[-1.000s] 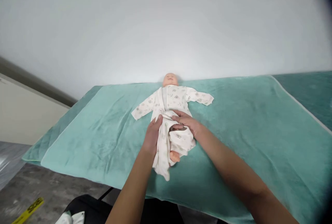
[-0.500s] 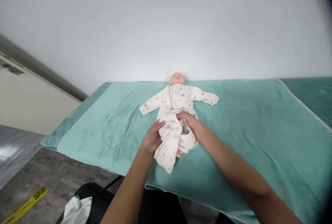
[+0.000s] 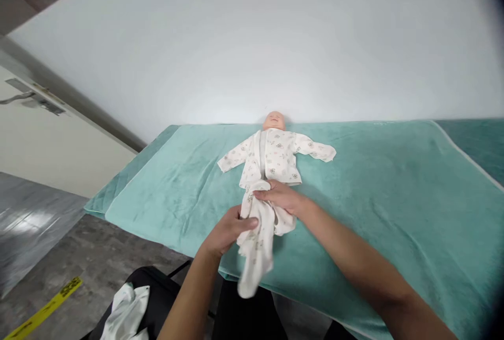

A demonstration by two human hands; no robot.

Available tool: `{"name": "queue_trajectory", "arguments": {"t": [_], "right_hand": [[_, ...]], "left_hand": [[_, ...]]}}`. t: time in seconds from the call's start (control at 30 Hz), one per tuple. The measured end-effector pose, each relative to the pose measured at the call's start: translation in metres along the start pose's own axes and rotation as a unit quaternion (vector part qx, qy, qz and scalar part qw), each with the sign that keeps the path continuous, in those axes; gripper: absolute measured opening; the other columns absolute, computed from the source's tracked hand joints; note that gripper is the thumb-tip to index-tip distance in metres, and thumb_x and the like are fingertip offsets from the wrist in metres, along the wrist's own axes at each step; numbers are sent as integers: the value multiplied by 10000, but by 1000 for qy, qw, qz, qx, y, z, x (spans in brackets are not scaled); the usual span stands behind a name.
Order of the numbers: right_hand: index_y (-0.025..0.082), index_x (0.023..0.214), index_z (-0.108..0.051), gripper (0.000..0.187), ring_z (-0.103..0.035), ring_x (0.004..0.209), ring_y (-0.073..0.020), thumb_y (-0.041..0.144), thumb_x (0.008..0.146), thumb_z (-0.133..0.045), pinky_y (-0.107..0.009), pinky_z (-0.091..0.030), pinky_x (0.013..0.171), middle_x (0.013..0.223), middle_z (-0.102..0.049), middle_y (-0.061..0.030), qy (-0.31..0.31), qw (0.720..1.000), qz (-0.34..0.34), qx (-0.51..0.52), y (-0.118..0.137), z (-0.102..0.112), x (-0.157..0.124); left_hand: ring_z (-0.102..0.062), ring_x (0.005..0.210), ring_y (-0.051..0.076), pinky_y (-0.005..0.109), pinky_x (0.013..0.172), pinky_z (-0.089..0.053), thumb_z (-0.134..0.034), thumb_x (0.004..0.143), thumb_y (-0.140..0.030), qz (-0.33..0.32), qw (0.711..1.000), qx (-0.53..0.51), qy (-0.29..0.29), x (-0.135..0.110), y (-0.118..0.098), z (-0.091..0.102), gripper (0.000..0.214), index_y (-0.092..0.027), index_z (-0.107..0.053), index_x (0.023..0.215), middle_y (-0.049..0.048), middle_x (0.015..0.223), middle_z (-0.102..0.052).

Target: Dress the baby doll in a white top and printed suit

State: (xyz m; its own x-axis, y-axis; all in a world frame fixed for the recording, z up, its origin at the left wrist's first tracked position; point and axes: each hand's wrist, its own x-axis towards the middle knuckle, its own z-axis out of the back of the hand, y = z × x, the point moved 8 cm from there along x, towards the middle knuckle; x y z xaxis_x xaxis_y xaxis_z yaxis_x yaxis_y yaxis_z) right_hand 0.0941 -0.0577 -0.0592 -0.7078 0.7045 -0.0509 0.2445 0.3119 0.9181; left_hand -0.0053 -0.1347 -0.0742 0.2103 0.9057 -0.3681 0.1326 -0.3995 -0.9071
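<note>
A baby doll (image 3: 274, 121) lies on its back with its head toward the wall. It wears a white printed long-sleeved top (image 3: 279, 157), which hangs unfastened down the front, with both sleeves spread outward. Below the top's hem are matching white baby pants (image 3: 263, 232), bunched up, with one leg dangling toward me and blurred by motion. My left hand (image 3: 231, 228) grips the pants at their left side, thumb on top. Near the waistband, my right hand (image 3: 281, 197) pinches the pants. The doll's legs are hidden behind cloth and hands.
A teal padded cover (image 3: 354, 214) is spread over the table, against a white wall (image 3: 275, 40). At lower left, a white cloth (image 3: 126, 311) lies on a black chair (image 3: 157, 290). A door with a handle (image 3: 23, 98) stands at the left, and yellow tape (image 3: 47, 308) marks the floor.
Both hands have gathered the pants and drawn them down toward me, away from the top. The top's hem now shows. My view has shifted slightly left.
</note>
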Motion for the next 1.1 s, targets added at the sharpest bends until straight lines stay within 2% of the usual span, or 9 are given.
{"name": "queue_trajectory", "arguments": {"t": [0.13,0.27,0.4,0.5,0.6,0.73,0.87,0.97,1.1], "right_hand": [[229,933,-746,309,-669,863,-199,518,826,-717,-324,-506,796,957,-749,-20,62,986,18,-153,-1,-11,2],[227,852,-717,295,-631,824,-201,518,809,-722,-295,-452,684,845,-712,0,97,941,37,-322,6,-16,0],[190,810,-690,249,-597,755,-163,432,783,-741,-259,-379,626,797,-683,19,121,906,58,-402,2,-23,2],[193,823,-701,171,-613,767,-157,324,741,-774,-247,-380,636,834,-709,20,102,893,49,-436,-11,-24,8],[190,838,-695,118,-630,820,-162,247,759,-762,-249,-406,690,871,-711,4,48,870,88,-483,-14,-22,12],[194,935,-682,116,-629,922,-173,155,826,-688,-280,-424,798,1003,-688,-30,-26,801,168,-574,-4,-18,7],[193,940,-662,104,-593,1016,-214,204,847,-707,-339,-416,913,1004,-671,-51,-66,753,220,-616,6,-14,1],[189,920,-643,116,-592,978,-222,221,840,-720,-359,-410,916,950,-671,-50,-98,766,232,-591,10,-5,1],[198,860,-606,166,-585,833,-171,79,773,-680,-288,-407,767,868,-637,2,-125,831,253,-479,12,3,-1]], "left_hand": [[-726,901,256,316,792,-564,-826,730,-447,-75,984,-83,-142,-15,8,3,543,-141,-717,1165,113,1035,-767],[-722,1001,275,342,870,-573,-795,762,-466,-89,953,-162,-239,-44,23,-1,612,-156,-669,1274,120,1105,-754],[-718,1042,282,349,870,-581,-722,841,-452,-35,954,-182,-236,-67,51,0,515,-184,-673,1278,117,1137,-748],[-720,1029,285,344,821,-588,-725,832,-463,-7,954,-165,-249,-69,70,19,475,-209,-695,1232,103,1115,-757],[-723,994,288,346,786,-578,-737,808,-496,25,963,-82,-254,-55,79,42,523,-186,-688,1226,106,1071,-767],[-713,972,302,371,836,-549,-708,800,-587,48,970,79,-226,-29,71,58,614,-120,-691,1199,132,1057,-766],[-660,1121,304,379,958,-502,-633,848,-620,-38,969,139,-198,-6,42,54,631,-145,-657,1262,127,1206,-724],[-641,1147,301,365,947,-500,-617,866,-610,-72,975,142,-158,8,30,48,609,-148,-651,1262,127,1207,-719],[-675,962,269,343,835,-522,-642,831,-626,-94,978,127,-135,20,27,46,569,-144,-693,1128,110,1023,-749]]}}
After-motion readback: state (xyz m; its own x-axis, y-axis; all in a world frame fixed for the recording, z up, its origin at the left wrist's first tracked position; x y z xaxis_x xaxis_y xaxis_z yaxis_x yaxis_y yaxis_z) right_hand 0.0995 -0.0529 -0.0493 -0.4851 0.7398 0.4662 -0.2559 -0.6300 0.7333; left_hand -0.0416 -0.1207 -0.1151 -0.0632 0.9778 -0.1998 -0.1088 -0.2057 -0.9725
